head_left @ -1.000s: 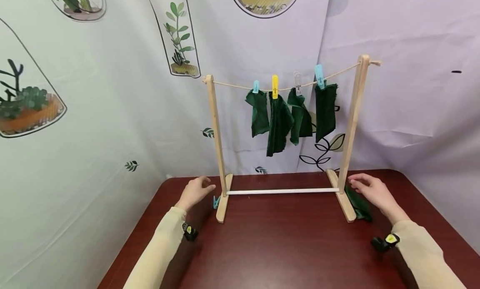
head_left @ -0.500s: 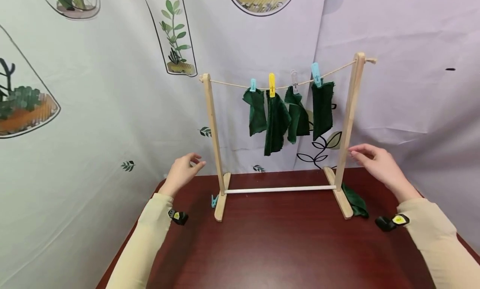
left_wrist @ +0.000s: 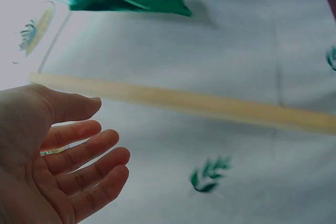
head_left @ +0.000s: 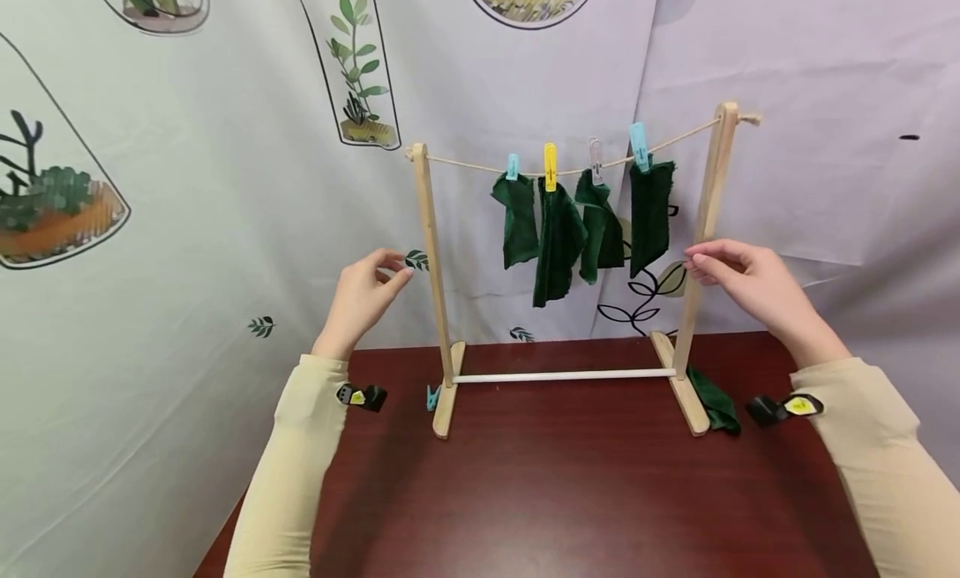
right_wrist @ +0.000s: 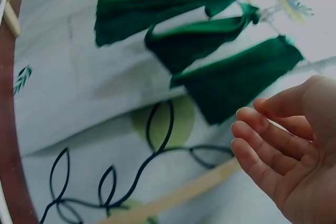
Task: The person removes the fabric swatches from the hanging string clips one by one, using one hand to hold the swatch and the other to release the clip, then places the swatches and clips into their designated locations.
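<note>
Several dark green cloths (head_left: 648, 219) hang from a cord (head_left: 465, 166) strung between two wooden posts. Clothespins hold them: a light blue clothespin (head_left: 512, 167), a yellow clothespin (head_left: 551, 168), a clear clothespin (head_left: 596, 161) and another blue clothespin (head_left: 638, 147). My left hand (head_left: 363, 299) is raised left of the left post (head_left: 432, 265), fingers loosely bent and holding nothing. At the right post (head_left: 708, 194), my right hand (head_left: 757, 290) overlaps the wood in the head view; whether it touches cannot be told. In the right wrist view its relaxed fingers (right_wrist: 262, 150) hold nothing.
A loose blue clothespin (head_left: 432, 397) lies beside the left foot of the stand. Another green cloth (head_left: 716, 403) lies by the right foot. A white rod (head_left: 566, 377) joins the feet on the dark red table (head_left: 555, 495). Printed fabric (head_left: 225, 228) hangs behind.
Both hands have risen from near the stand's feet to about mid-height of the posts. The hung cloths and the loose items on the table stay as they were.
</note>
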Demonstrator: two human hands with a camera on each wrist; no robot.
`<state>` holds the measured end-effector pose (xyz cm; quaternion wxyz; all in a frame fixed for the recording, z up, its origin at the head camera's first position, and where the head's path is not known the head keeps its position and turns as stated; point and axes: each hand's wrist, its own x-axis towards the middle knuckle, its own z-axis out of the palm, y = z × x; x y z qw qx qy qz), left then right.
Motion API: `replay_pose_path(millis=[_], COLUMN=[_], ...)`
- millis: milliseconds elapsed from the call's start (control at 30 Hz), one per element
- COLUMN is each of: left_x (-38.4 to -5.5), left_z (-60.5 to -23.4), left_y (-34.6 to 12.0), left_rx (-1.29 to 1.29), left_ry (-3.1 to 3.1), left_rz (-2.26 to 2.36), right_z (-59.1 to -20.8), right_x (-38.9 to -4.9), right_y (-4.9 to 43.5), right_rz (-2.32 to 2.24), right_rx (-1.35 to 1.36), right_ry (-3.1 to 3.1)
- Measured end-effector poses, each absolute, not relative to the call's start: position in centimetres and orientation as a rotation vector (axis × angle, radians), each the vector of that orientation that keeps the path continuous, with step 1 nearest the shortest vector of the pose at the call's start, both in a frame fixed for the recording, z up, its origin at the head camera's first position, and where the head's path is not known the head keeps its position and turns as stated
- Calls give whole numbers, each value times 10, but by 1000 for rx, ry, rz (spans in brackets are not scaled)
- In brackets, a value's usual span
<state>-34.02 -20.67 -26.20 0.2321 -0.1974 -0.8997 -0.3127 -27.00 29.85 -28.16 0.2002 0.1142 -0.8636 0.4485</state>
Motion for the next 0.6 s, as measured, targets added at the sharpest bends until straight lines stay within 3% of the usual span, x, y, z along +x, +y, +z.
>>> replay_pose_path(millis=[600], left_x=[-334], left_z=[-209], left_y=[-158], left_rx=[-690], left_ry=[-2253], left_rz=[-941], right_z=[-230], right_x=[-278], right_y=[226], right_rz=[1237], right_rx=[446], right_ry=[-2331])
